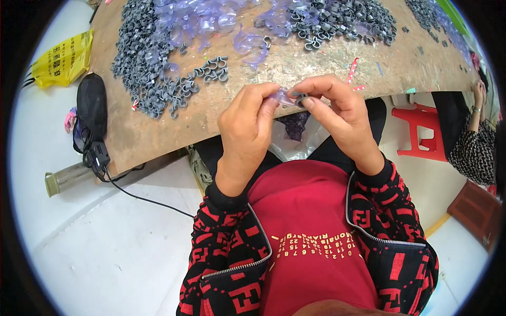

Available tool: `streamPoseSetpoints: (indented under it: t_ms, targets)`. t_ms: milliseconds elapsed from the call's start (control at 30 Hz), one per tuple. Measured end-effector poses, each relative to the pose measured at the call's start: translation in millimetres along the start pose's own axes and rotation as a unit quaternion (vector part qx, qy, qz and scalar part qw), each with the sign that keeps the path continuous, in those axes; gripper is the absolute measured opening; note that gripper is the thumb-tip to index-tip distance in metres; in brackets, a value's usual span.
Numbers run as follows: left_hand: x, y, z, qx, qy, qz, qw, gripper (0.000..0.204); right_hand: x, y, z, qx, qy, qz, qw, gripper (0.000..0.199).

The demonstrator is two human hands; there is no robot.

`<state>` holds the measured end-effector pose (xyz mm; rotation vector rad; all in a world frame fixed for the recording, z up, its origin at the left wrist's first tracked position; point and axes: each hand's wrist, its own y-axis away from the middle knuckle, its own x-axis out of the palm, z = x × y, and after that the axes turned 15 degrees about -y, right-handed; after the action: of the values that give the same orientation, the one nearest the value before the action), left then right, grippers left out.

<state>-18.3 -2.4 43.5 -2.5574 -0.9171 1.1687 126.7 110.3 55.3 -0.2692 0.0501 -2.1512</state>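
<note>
Above the table's near edge, my left hand (246, 120) pinches a clear violet plastic piece (282, 97) between thumb and fingertips. My right hand (340, 108) is closed on a small dark grey plastic clip (299, 98), held right against the clear piece. My fingertips partly cover both parts, so I cannot tell how far they are joined. Loose grey clips (211, 69) lie on the table just beyond my left hand. Past my fingers rests a curved clear violet part (251, 48).
The wooden table (327, 68) bears heaps of grey clips (153, 79) and a pile of clear violet parts (200, 18). A yellow bag (63, 59) and a black pouch (92, 105) hang at the left. A red stool (421, 131) and another person's arm (476, 108) are at the right.
</note>
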Motion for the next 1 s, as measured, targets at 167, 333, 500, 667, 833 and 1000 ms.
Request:
streamPoseSetpoints:
  t_ms: [167,333,500,667,833,1000]
  targets:
    - [2,3,0,-0.258,0.395,0.08,0.878,0.013,0,-3,1,-0.002,-0.036,-0.025,0.999,0.022]
    - [6,8,5,-0.279,0.546,0.137,0.778,0.016,2,-2,0,0.035,-0.105,-0.037,0.993,0.02]
    - [7,10,10,-0.277,0.624,0.166,0.712,0.016,3,-3,0,0.051,-0.154,-0.04,0.986,0.018]
    - [4,7,-2,-0.259,0.462,0.172,0.831,0.017,0,-2,-2,0.036,-0.111,-0.036,0.992,0.018]
    - [5,8,-2,-0.197,0.381,0.141,0.892,0.018,-3,-3,0,-0.022,-0.006,0.004,1.0,0.018]
    - [7,8,-4,-0.238,0.415,0.123,0.869,0.021,1,-1,2,0.016,-0.082,-0.02,0.996,0.017]
